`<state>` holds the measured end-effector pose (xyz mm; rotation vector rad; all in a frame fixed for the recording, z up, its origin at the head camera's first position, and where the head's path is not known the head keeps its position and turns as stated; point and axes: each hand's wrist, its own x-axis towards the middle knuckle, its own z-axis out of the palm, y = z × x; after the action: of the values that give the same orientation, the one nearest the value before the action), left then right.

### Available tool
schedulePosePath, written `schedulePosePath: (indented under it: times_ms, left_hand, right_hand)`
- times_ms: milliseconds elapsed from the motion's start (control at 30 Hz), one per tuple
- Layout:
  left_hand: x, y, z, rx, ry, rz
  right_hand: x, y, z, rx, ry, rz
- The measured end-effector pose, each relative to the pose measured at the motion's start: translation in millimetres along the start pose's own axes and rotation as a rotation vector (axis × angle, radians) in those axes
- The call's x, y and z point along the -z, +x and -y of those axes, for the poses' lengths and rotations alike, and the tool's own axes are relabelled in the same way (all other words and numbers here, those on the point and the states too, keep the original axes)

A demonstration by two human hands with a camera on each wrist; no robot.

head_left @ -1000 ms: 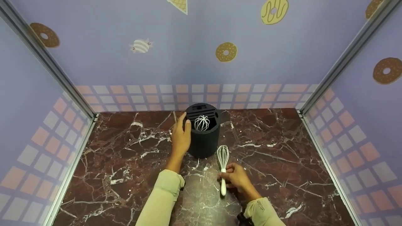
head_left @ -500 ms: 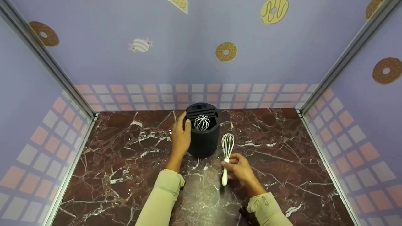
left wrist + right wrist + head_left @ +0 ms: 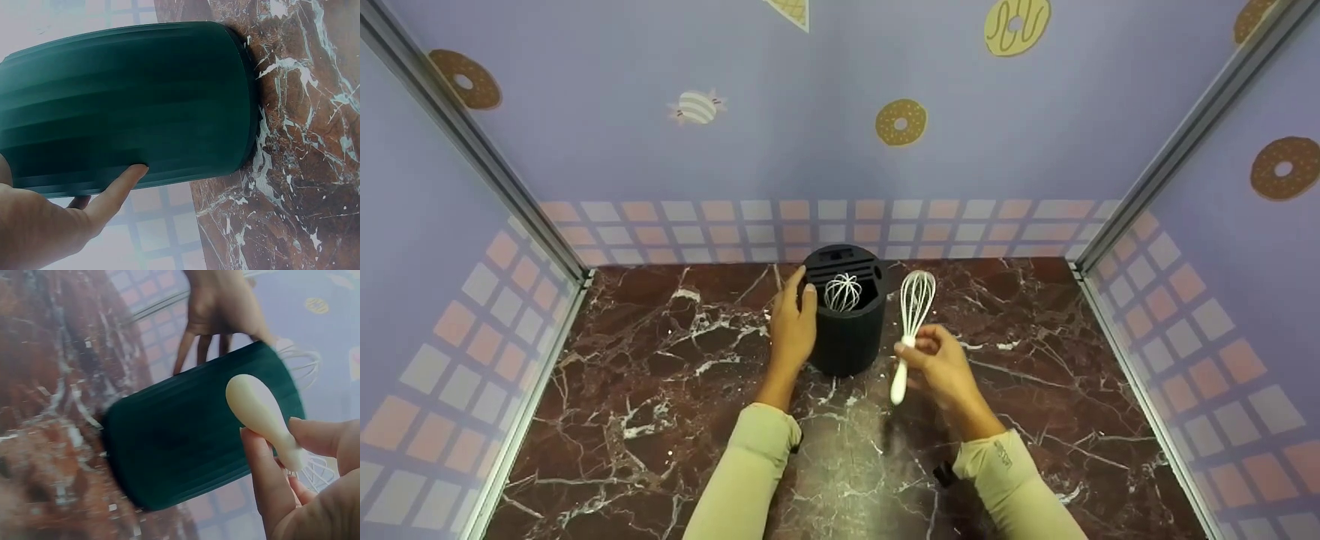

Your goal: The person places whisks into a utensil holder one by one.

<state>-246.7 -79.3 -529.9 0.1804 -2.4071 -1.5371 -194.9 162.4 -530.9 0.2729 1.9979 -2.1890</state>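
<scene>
My right hand [image 3: 946,369] pinches a whisk [image 3: 910,330] by its white handle, just under the wires, with the wire head up and the handle end down. It is off the table, to the right of a dark, round utensil holder [image 3: 847,341]. In the right wrist view the whisk's pale handle [image 3: 256,405] overlaps the holder, which looks dark green there. My left hand [image 3: 793,326] rests along the holder's left side, fingers extended; in the left wrist view a straight finger [image 3: 118,191] touches its wall. A second whisk [image 3: 842,292] stands in the holder's large opening, its handle hidden inside.
The holder's top has several narrow slots behind the large opening. It stands on a red-brown marbled table [image 3: 660,420] near the back wall [image 3: 697,165]. Side walls [image 3: 1200,315] with metal corner rails close in the left and right.
My right hand has lifted the whisk and carried it up and away from me, beside the holder's top. My left hand and the holder have stayed in place.
</scene>
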Motion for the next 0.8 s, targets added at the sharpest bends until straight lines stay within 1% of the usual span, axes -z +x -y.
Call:
schedulePosePath:
  times_ms: [167,267,433,600,800]
  left_hand:
    - [0.6,0.3,-1.3,0.004,0.005,-0.009]
    - [0.5,0.6,-1.5,0.003,0.002,-0.016]
    - [0.6,0.3,-1.2,0.005,0.000,-0.007]
    - [0.4,0.2,-1.2,0.011,0.006,0.008]
    - [-0.2,0.4,-0.8,0.003,0.007,-0.006]
  right_hand:
    - [-6.3,5,26,0.078,-0.037,-0.004]
    - [-10.1,7,42,0.125,-0.040,-0.002]
    - [-14.6,12,64,0.183,-0.053,-0.002]
    - [-20.6,17,84,0.233,-0.033,-0.004]
    - [-30.7,24,102,0.307,0.048,0.001]
